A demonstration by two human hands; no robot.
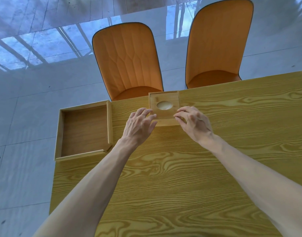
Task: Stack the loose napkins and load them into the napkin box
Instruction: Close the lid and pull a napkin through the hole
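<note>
Reaching straight ahead, found the small square bamboo napkin box (pixel 164 115) at the far edge of the yellow wood-grain surface (pixel 172 168), directly between the two hands. Lay beyond the fingertips rather than under the palms, so called for pulling toward the body or sliding the lid, not for pushing down.

Bracketed the near corners evenly: left hand (pixel 140 124) pinched on the near left corner, thumb at the front face and fingers over the top edge; right hand (pixel 193 122) curled on the near right corner in the same light grip. Neither nearer than the other.

Showed a flat lid with an oval opening (pixel 164 105), seated between side rails that ran away from the body; judged that as the lid's sliding axis, in line with both forearms.

Saw no loose napkins anywhere. Sat well to the left, apart from the napkin box: a large empty shallow wooden tray (pixel 58 134), overhanging the surface's left edge. Stood behind the far edge: two orange padded chairs (pixel 126 62).
</note>
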